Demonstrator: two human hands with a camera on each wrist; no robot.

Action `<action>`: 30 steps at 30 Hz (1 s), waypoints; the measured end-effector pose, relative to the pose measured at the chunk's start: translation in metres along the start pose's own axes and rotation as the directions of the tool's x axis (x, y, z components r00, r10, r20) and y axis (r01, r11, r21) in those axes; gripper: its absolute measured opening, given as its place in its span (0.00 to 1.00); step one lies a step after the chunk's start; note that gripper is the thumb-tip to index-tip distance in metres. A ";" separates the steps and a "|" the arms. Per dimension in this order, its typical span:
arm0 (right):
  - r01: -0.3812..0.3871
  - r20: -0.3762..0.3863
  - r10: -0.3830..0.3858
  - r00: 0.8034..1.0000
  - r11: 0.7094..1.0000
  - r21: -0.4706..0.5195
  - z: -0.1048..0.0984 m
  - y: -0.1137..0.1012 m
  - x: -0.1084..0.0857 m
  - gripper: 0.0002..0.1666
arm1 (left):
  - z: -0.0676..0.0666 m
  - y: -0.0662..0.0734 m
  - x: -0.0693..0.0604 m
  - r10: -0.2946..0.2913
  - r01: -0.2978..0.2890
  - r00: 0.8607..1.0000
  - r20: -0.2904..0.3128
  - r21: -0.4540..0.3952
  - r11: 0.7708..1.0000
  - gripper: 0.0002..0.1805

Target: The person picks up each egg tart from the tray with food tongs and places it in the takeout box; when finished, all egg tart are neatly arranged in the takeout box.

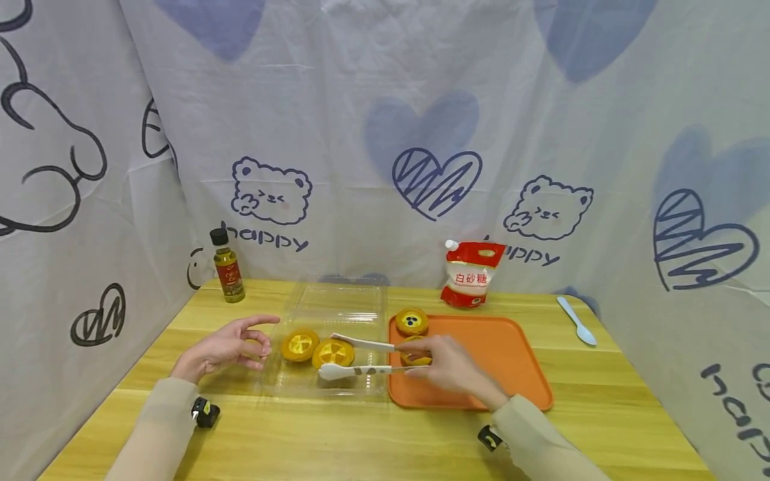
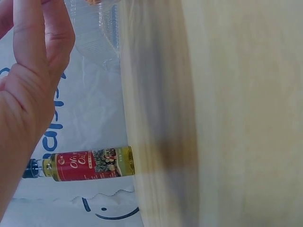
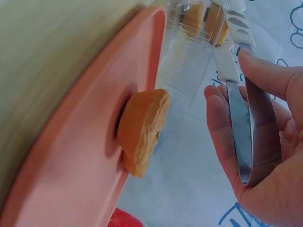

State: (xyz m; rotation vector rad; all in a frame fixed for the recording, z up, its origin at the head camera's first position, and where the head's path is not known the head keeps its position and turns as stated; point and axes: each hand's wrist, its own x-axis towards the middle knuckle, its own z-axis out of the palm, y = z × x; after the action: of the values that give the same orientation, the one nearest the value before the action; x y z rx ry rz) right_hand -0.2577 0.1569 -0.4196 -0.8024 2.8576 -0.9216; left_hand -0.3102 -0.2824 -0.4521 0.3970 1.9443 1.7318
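My right hand [image 1: 448,367] grips metal tongs [image 3: 241,127] with white tips, thumb on one arm and fingers on the other. The tongs' tips are apart over the clear plastic container [image 1: 343,304], around a fruit tart [image 1: 334,351]; whether they touch it I cannot tell. A second tart [image 1: 299,345] lies to its left in the container. My left hand [image 1: 225,347] is at the container's left side, fingers loosely bent, holding nothing visible. On the orange tray [image 1: 487,354] sits a blueberry-topped tart [image 1: 412,322]; another tart [image 1: 412,354] is partly hidden behind the right hand and tongs.
An olive oil bottle [image 1: 228,270] stands at the back left of the wooden table [image 1: 337,441]. Behind the tray is a red and white sugar pouch [image 1: 471,275]. A pale blue spoon [image 1: 576,321] lies at the right. Printed cloth [image 1: 349,133] hangs around the table.
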 end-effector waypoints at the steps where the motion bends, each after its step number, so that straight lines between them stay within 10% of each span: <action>1: -0.002 0.007 0.002 1.000 1.000 -0.002 0.000 -0.002 0.001 0.24 | 0.000 0.000 0.000 0.001 -0.001 1.000 -0.001 0.000 1.000 0.44; 30: 0.006 0.131 0.006 0.991 0.996 -0.086 0.011 -0.019 0.027 0.24 | 0.002 0.002 0.000 -0.018 0.018 1.000 -0.018 0.015 1.000 0.44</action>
State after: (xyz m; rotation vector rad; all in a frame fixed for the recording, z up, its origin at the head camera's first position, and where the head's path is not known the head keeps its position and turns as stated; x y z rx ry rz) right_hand -0.2701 0.1251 -0.4153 -0.8370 2.7994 -0.7216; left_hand -0.3097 -0.2806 -0.4499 0.3695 1.9685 1.7159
